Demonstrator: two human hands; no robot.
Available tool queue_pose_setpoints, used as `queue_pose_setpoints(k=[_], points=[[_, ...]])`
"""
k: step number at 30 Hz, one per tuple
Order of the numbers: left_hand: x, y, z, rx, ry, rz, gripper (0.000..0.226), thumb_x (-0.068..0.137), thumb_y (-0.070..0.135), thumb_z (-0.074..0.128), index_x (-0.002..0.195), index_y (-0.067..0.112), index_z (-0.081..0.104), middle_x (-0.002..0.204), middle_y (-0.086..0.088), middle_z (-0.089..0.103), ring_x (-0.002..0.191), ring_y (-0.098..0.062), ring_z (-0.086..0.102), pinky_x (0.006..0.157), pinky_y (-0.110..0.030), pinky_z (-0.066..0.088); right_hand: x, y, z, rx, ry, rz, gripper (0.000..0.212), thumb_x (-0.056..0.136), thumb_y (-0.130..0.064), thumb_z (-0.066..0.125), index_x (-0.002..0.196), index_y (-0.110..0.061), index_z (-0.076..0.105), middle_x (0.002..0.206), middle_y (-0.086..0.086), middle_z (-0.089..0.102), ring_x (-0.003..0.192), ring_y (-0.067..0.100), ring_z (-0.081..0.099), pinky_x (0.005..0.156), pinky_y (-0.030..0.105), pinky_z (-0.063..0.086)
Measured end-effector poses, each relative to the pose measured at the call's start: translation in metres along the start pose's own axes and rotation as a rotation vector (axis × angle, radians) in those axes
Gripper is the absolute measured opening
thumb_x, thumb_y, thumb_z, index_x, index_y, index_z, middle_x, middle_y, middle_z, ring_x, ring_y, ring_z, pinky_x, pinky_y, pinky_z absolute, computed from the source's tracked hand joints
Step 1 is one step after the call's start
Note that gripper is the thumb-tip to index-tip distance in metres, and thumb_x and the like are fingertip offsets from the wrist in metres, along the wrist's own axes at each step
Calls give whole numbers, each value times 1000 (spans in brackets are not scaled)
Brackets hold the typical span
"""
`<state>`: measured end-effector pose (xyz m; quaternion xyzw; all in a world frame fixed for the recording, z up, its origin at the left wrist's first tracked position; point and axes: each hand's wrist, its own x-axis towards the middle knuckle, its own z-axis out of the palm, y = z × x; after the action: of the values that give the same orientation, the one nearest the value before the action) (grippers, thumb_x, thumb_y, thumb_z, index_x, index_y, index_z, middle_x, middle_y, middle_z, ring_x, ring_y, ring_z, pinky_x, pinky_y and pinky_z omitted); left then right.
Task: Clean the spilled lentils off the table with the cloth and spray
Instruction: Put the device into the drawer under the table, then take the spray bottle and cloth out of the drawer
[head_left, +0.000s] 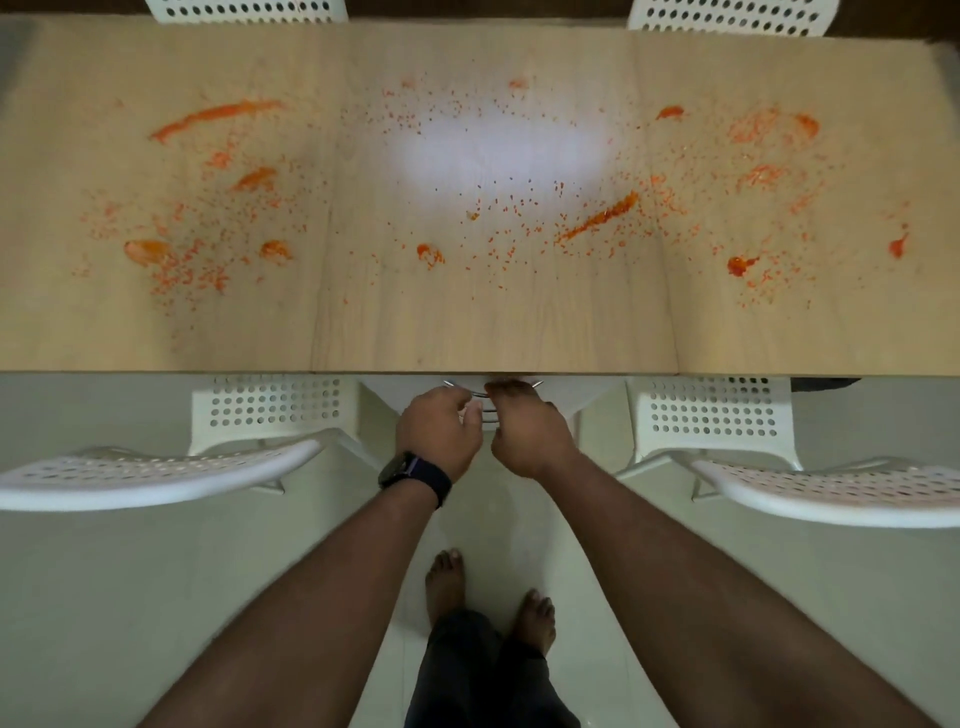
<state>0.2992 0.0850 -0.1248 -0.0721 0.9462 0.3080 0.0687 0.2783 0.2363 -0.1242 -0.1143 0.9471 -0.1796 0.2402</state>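
- Your bare feet (485, 597) stand on the pale floor (156, 597).
- Your left hand (438, 432), watch (413, 475) on its wrist, and your right hand (527, 434) reach just under the table's near edge, fingers curled around thin metal wire (480, 402); you cannot tell what it is.
- White chairs (156, 475) flank you.
- Orange lentils (597, 218) lie scattered and smeared across the wooden table (467, 332).

The tabletop (467, 332) looks like pale wood-grain laminate, smooth, with a soft sheen at its centre; across it lie grainy orange lentils (597, 218) and wet-looking smears; beside its near edge, white perforated plastic chairs (156, 473); below, glossy pale floor tiles (156, 597).
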Motion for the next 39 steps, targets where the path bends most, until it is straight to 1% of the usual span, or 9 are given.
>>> queue_pose_setpoints(k=[5, 10, 16, 19, 22, 25, 31, 34, 39], points=[[-1, 8, -18, 104, 142, 205, 25, 89, 24, 76, 110, 10, 75, 104, -9, 71, 107, -33, 62, 83, -45, 55, 0, -3, -2, -58, -39, 9, 64, 86, -12, 61, 148, -14, 45, 148, 7, 49, 142, 25, 39, 101, 45, 45], [-4, 6, -32, 234, 137, 330, 32, 80, 21, 85, 109, 12, 75, 101, -7, 67, 99, -32, 57, 82, -48, 51, -29, -9, 6, -15, -103, 23, 62, 86, -11, 60, 147, -13, 46, 143, 10, 54, 138, 29, 44, 103, 49, 47], [-22, 12, -47, 242, -162, 243, 48, 83, 32, 85, 128, 22, 71, 123, -1, 63, 117, -24, 51, 98, -38, 43, -71, -14, 9, -10, -155, 7, 46, 86, -13, 58, 131, -16, 62, 122, 9, 67, 113, 30, 62, 89, 41, 55], [-31, 17, -56, 155, -272, 142, 53, 80, 35, 89, 128, 25, 70, 124, 2, 65, 111, -19, 60, 97, -36, 50, -78, -18, -12, -23, -71, 5, 33, 78, -21, 59, 105, -27, 76, 92, -1, 71, 86, 23, 66, 70, 31, 55], [-35, 21, -59, 153, -329, 55, 60, 73, 37, 94, 128, 26, 70, 119, 3, 67, 102, -16, 64, 91, -37, 56, -74, -18, -32, 73, 105, 46, 27, 78, -25, 55, 91, -27, 79, 82, -6, 74, 74, 18, 67, 67, 33, 59], [-37, 24, -58, 139, -371, 19, 73, 65, 35, 98, 131, 25, 69, 121, 3, 68, 106, -17, 64, 93, -40, 56, -58, -6, -42, 142, 195, 150, 24, 80, -15, 57, 91, -23, 77, 88, 0, 75, 79, 24, 68, 72, 34, 59], [-38, 21, -55, 119, -368, -12, 86, 56, 35, 102, 134, 28, 67, 129, 6, 65, 113, -16, 62, 97, -40, 54, -21, 26, -24, -153, -143, 244, 47, 86, -11, 69, 131, -5, 57, 131, 17, 58, 114, 36, 61, 87, 41, 58], [-39, 20, -54, 128, -368, 0, 86, 58, 36, 101, 136, 29, 65, 131, 7, 64, 116, -17, 60, 98, -40, 53, -12, 31, -13, -262, -135, 220, 60, 87, -11, 68, 142, -4, 46, 141, 20, 50, 125, 40, 53, 88, 43, 55], [-43, 32, -61, 227, -342, 63, 87, 63, 39, 98, 141, 29, 60, 135, 5, 58, 126, -19, 51, 103, -42, 48, -19, 24, -26, -337, -121, 195, 15, 84, -19, 70, 96, -14, 63, 101, 6, 71, 86, 27, 66, 67, 30, 48]])
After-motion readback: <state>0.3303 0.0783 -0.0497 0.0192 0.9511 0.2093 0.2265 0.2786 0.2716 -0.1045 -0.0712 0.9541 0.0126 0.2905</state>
